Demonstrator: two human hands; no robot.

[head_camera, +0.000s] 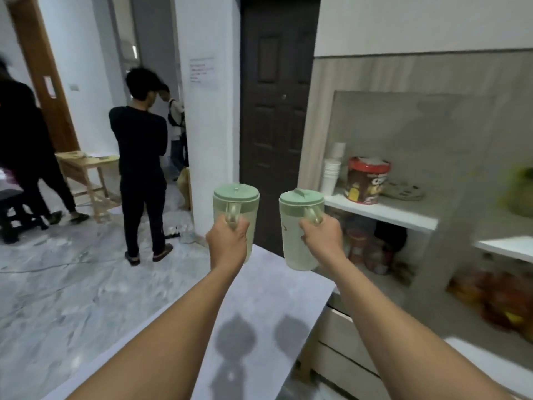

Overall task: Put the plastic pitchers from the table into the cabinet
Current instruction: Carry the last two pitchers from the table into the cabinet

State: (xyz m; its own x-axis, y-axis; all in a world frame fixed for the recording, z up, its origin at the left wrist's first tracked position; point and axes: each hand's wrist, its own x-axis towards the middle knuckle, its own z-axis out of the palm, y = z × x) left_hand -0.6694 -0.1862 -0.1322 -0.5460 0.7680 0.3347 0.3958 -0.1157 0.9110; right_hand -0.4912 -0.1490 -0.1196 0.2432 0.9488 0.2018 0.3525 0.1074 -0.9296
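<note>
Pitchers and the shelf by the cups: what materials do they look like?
Left pitcher and right pitcher: likely plastic, with translucent pale-green bodies that light passes through and opaque matte green lids. Shelf: smooth white slab with a slightly glossy face, possibly laminate or painted board; blur leaves it open.

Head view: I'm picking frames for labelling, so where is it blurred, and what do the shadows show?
Head view: the right edge smears, with the green bag unreadable; both pitchers, left and right, stay fairly sharp in the hands; two pitcher shadows fall on the grey tabletop; wide-angle bending at the borders.
</note>
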